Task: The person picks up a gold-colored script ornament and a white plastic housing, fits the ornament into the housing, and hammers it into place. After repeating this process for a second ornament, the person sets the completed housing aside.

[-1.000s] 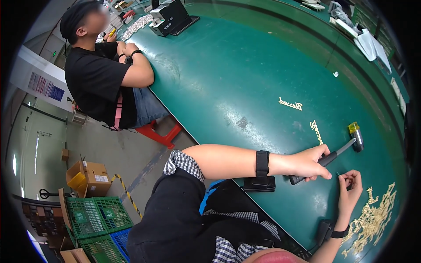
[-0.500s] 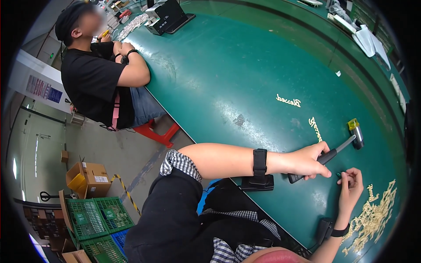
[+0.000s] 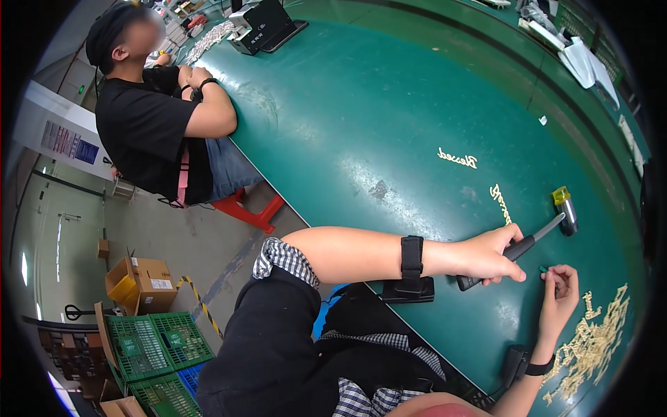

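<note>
My left hand [image 3: 490,256] is closed round the black grip of a mallet [image 3: 550,228], which rests along the green table. Its head has one yellow face and one black face and points away to the right. Close to the grip's near side, my right hand [image 3: 559,288] pinches a tiny dark green piece [image 3: 543,269] between thumb and fingertips; its kind is too small to tell. A pale script-lettering cut-out [image 3: 500,203] lies just beyond my left hand, and another lettering cut-out [image 3: 457,160] sits farther off.
Beside my right wrist spreads a pile of pale lettering cut-outs [image 3: 590,344]. A person [image 3: 156,118] in black sits at the table's left edge on a red stool [image 3: 253,212]. A black box-shaped device [image 3: 260,28] stands at the far end. Green crates [image 3: 149,347] are on the floor.
My right hand has shifted slightly to the right, and more of the green piece shows at its fingertips. My left hand and the mallet stay almost where they were.
</note>
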The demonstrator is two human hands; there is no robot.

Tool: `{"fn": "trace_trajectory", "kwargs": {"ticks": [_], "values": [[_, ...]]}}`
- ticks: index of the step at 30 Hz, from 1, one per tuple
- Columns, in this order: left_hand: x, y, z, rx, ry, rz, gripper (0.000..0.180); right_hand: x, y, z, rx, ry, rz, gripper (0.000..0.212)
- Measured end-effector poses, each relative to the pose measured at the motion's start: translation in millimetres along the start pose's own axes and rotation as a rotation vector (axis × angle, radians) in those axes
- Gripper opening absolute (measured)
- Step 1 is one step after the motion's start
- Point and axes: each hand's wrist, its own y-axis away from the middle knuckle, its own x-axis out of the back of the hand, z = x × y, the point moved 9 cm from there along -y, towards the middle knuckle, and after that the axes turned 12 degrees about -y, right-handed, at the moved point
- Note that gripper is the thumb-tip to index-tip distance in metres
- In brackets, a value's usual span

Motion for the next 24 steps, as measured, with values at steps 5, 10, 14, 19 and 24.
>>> {"fn": "trace_trajectory", "kwargs": {"ticks": [5,10,14,19,24], "values": [[0.4,0.3,-1.8,0.010,-0.005,0.004,0.052,-1.9,0.1,-1.2,0.010,-0.026,-0.005,0.009],[-0.2,-0.9,-2.8,0.016,-0.009,0.000,0.051,-3.0,-0.2,-2.2,0.018,-0.014,-0.027,0.010],[-0.4,-0.4,-1.8,0.013,-0.003,0.000,0.051,-3.7,0.5,-4.5,0.015,0.004,-0.023,0.010],[-0.1,-0.5,-2.3,0.016,-0.009,0.004,0.050,-0.9,-0.4,-5.7,0.045,0.072,-0.003,0.009],[-0.4,-0.9,-2.9,0.015,-0.008,0.006,0.050,-0.9,-0.6,-6.8,0.056,0.083,0.002,0.009]]}}
